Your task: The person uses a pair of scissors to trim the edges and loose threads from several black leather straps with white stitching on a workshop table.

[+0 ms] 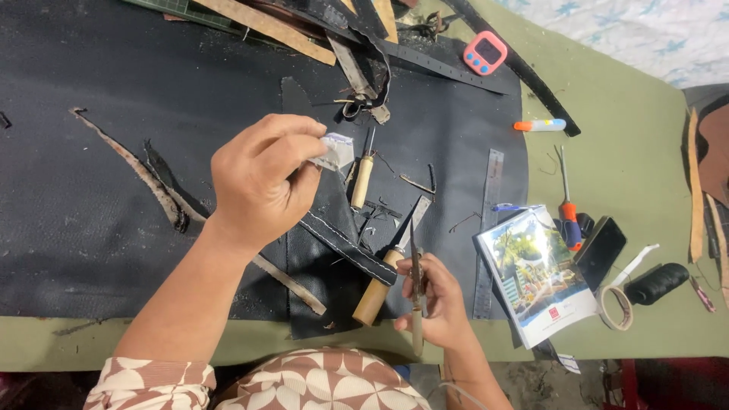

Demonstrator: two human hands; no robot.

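— While a thin tool (pixel 417 292) is pinched upright in the right hand (pixel 438 302), where is it kept?
— It is held low near the table's front edge, just right of a wooden-handled knife (pixel 385 277). The fingers are closed around its lower shaft; the tip is pointed away from the body.

— And what is gripped by the left hand (pixel 258 178)?
— A small folded white scrap (pixel 335 150) is clamped between thumb and fingertips, the hand being raised over the black sheet (pixel 91 197). What the scrap is made of cannot be told.

— What is found between the hands?
— A black stitched strap (pixel 345 247) is laid slantwise on the sheet, its lower end resting across the knife's handle. A second wooden-handled awl (pixel 363 176) is seen just right of the scrap.

— And farther out?
— A steel ruler (pixel 488 228) is laid along the sheet's right edge. Beside it a booklet (pixel 538 273) is placed on the green table (pixel 638 137), with a screwdriver (pixel 567 209), a phone (pixel 600 250), a tape roll (pixel 615 307) and a black thread spool (pixel 657 283) close by. A pink timer (pixel 484 52) and an orange-capped marker (pixel 539 125) are set farther back, and leather strips (pixel 266 26) are heaped along the far edge.
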